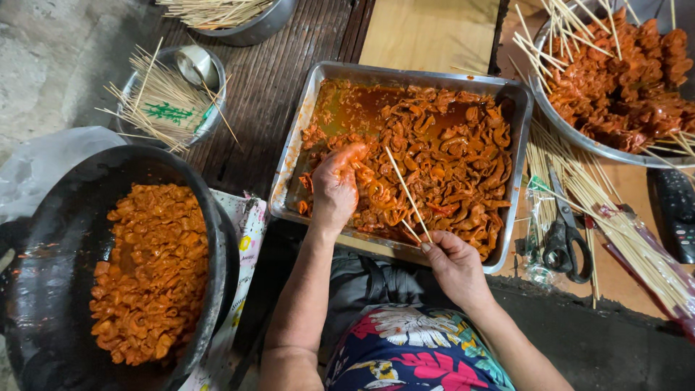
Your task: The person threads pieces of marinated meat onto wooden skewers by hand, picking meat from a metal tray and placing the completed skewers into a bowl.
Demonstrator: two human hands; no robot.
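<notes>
A steel tray (297,145) in front of me holds orange marinated meat strips (449,166) in reddish sauce. My left hand (337,185) reaches into the tray, its sauce-stained fingers closed on a strip of meat near the tray's left part. My right hand (452,264) is at the tray's near rim and pinches a thin bamboo skewer (407,194), which points up and left over the meat. The skewer looks bare.
A black pan (43,289) of the same meat sits at left. A small bowl (166,98) holds skewers. A steel bowl (579,137) of skewered meat stands at top right. Loose skewers (608,217), scissors (565,239) and a remote (677,213) lie at right.
</notes>
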